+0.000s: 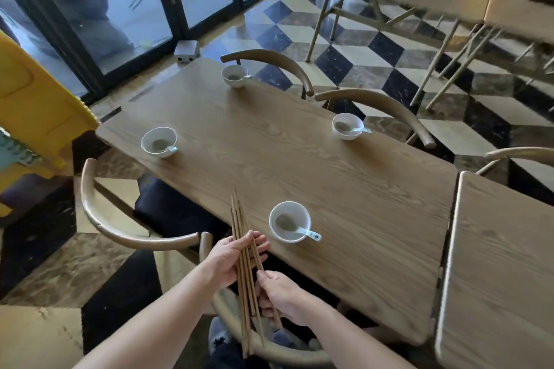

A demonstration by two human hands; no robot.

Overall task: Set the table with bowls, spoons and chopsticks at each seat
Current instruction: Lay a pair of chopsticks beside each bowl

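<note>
Head view showed the long wooden table (269,159) filling most of the frame, with curved-back chairs (120,219) drawn up along both sides. Four white bowls stood on it, one to a seat: the far bowl (235,76), the right-side bowl (347,126), the left-side bowl (159,142) and the near bowl (290,221). Each held a white spoon, the nearest spoon (308,232) resting with its handle over the rim toward the right. No chopsticks lay at any seat.

Below the table's near edge, the left hand (230,260) cradled a bundle of wooden chopsticks (244,278), fingers curled loosely around the upper part of the shafts, tips fanned out over the table corner. The right hand (281,293) sat just beside it, lower down, thumb and forefinger pinched on what looked like one or two sticks splayed off the right of the bundle.

Bowls and spoons appeared finished, so the chopstick step seemed to be in hand, at its start. The next move would likely call for drawing a matched pair free without dragging others along, then laying it beside the near bowl.
</note>
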